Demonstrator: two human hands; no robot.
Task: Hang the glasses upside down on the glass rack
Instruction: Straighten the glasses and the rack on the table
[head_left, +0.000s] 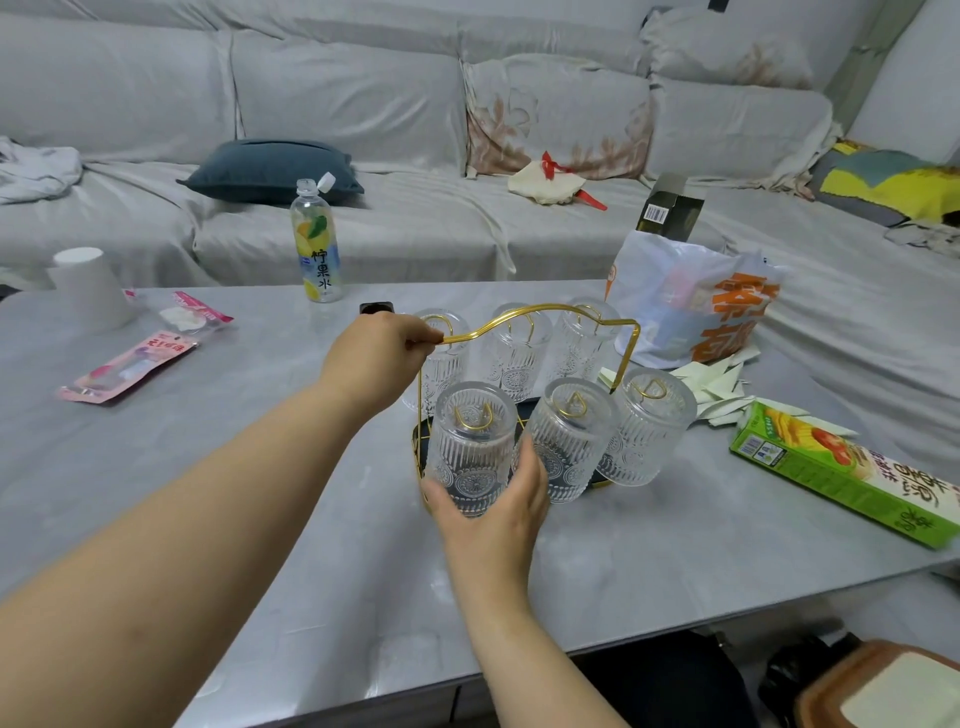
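Fingers of the left hand (382, 345) pinch the rack (540, 317) handle while the right hand (488, 499) cups the near-left glass (470, 447), upside down on its peg; a nudge could knock neighbouring glasses together.

left hand (379, 347) pinched shut, right hand (493, 499) cupped, both arms outstretched.

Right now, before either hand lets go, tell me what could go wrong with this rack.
1. The left hand grips the gold handle at its far left end; lifting from there could tip the rack with all six glasses on it.
2. The right hand wraps the front-left glass, which sits close to the middle front glass; a sideways pull may knock them together.
3. The green box overhangs the table edge; a nudge could drop it.
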